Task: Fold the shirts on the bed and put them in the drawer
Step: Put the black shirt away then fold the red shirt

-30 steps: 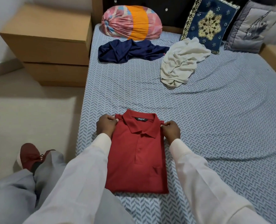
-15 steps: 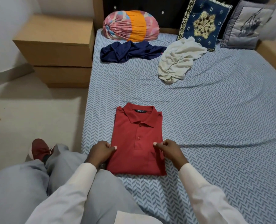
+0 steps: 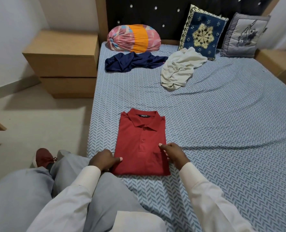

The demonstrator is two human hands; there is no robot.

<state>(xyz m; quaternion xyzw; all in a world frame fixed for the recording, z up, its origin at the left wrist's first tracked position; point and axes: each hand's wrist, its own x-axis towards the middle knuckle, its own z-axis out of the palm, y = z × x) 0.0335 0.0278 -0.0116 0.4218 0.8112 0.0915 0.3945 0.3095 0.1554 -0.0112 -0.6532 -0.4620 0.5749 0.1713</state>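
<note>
Lying folded near the left edge of the bed (image 3: pixel 222 131), towards its foot, the red shirt (image 3: pixel 138 138) looks light, soft and floppy, so support both sides together. The left hand (image 3: pixel 103 159) pinches its left edge; the right hand (image 3: pixel 172 154) curls on its right edge, thumb on top.

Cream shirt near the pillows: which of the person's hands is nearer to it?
Right. The right hand holds the right edge of the red polo shirt, towards the cream shirt; the left hand holds its left edge, farther off.
</note>
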